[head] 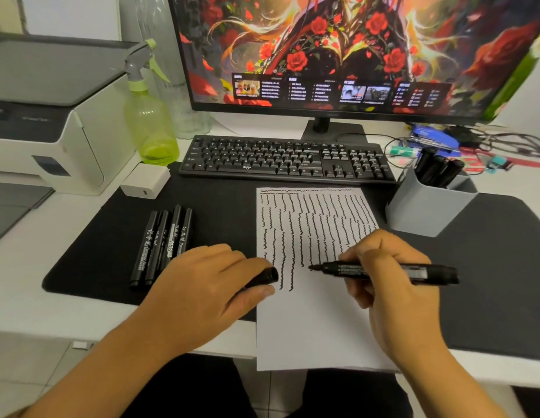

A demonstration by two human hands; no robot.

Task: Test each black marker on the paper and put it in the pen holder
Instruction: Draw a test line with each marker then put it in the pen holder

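Observation:
A white sheet of paper (311, 321) lies on the black desk mat, its upper half covered in wavy black test lines. My right hand (392, 285) grips an uncapped black marker (413, 271), held level with its tip pointing left just over the paper. My left hand (208, 285) holds the marker's black cap (264, 277) at the paper's left edge. Several capped black markers (163, 245) lie side by side on the mat to the left. The grey pen holder (428, 206) stands at the right with several black markers (437, 170) in it.
A black keyboard (286, 159) sits behind the paper, under a monitor (353, 52). A green spray bottle (149, 116), a white charger block (146, 180) and a printer (45, 116) stand on the left. Cables and small clutter (474, 146) lie behind the holder.

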